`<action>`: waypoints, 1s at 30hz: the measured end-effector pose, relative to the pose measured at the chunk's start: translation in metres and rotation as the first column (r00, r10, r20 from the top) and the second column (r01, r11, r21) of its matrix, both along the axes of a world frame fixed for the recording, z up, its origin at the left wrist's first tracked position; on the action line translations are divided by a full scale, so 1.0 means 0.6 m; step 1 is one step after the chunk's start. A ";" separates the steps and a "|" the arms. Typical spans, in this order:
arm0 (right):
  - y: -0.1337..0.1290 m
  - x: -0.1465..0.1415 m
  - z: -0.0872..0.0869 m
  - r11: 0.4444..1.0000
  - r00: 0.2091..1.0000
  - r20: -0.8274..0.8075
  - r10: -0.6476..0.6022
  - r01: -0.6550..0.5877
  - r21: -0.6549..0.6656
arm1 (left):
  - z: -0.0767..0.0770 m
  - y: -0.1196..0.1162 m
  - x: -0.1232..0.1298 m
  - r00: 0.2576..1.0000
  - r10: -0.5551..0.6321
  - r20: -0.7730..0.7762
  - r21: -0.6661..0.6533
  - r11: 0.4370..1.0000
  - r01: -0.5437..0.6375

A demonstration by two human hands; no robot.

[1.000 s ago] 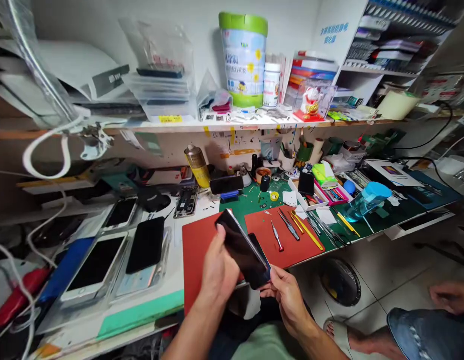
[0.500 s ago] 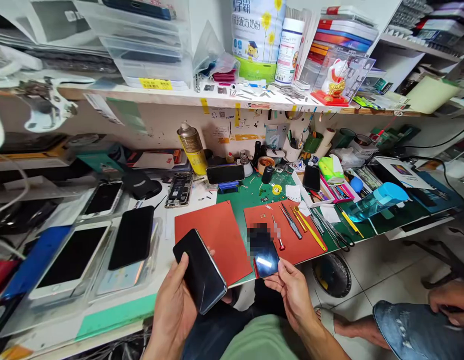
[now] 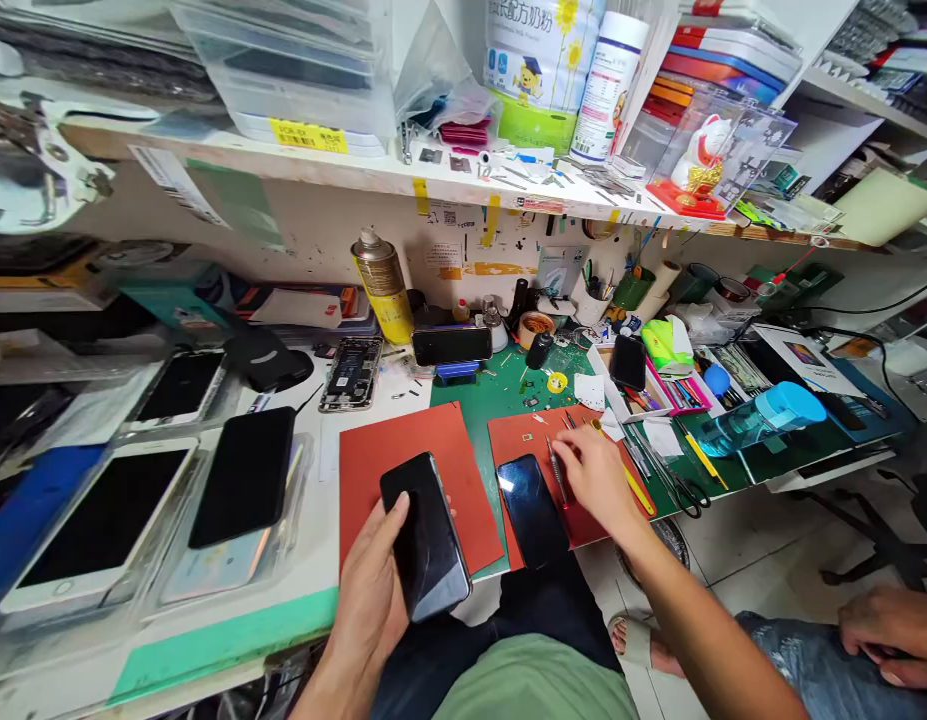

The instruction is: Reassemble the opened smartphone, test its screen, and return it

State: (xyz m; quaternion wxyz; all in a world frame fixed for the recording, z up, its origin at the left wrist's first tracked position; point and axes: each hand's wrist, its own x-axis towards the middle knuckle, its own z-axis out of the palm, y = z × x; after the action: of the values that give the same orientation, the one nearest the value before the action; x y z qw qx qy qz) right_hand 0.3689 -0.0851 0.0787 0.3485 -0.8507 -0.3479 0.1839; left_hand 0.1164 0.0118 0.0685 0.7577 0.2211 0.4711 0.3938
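My left hand [image 3: 380, 565] is closed around a dark smartphone [image 3: 427, 540] with a silvery edge, thumb along its near side, held above the left red mat [image 3: 410, 445]. On the right red mat [image 3: 512, 437] lies a second black smartphone [image 3: 532, 512], partly past the table's front edge. Just right of it my right hand [image 3: 594, 475] reaches down, fingers apart, its fingertips at a slim screwdriver [image 3: 556, 474] lying on the mat. Whether they touch it is hard to see. A yellow tool [image 3: 640, 492] lies partly hidden behind this hand.
Left, several phones lie on trays, including a white one [image 3: 107, 520] and a black one [image 3: 244, 478]. Behind stand an opened phone [image 3: 351, 373], a spray can [image 3: 384, 290] and a propped phone [image 3: 452, 346]. Right are scissors [image 3: 680, 485] and a blue bottle [image 3: 763, 415]. Another person's hand [image 3: 894, 630] rests at lower right.
My right hand has let go of the second smartphone, now lying on the right mat, and moved up to the screwdriver. My left hand still holds its phone, shifted slightly right.
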 end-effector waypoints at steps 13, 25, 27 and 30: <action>0.129 0.028 -0.049 0.957 0.940 0.310 0.140 -0.048 -0.285 | -0.027 0.001 0.007 0.975 -0.133 0.177 0.074 0.990 0.122; 0.025 -0.176 -0.002 0.898 0.770 -0.607 0.198 0.105 0.427 | -0.053 0.005 0.005 0.990 -0.008 0.138 0.148 0.989 -0.012; 0.026 -0.211 -0.010 0.883 0.683 -0.716 0.146 0.237 0.406 | -0.055 0.005 0.006 0.992 0.020 0.121 0.154 0.987 -0.039; 0.033 -0.235 -0.018 0.853 0.646 -0.756 0.100 0.335 0.400 | -0.055 0.004 0.007 0.994 0.042 0.103 0.157 0.986 -0.058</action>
State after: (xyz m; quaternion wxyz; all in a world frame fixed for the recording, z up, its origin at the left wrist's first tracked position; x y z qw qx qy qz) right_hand 0.2277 -0.0653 0.0681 0.6827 -0.5947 -0.1482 0.3979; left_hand 0.1206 0.0141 0.0357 0.7499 0.2494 0.4049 0.4598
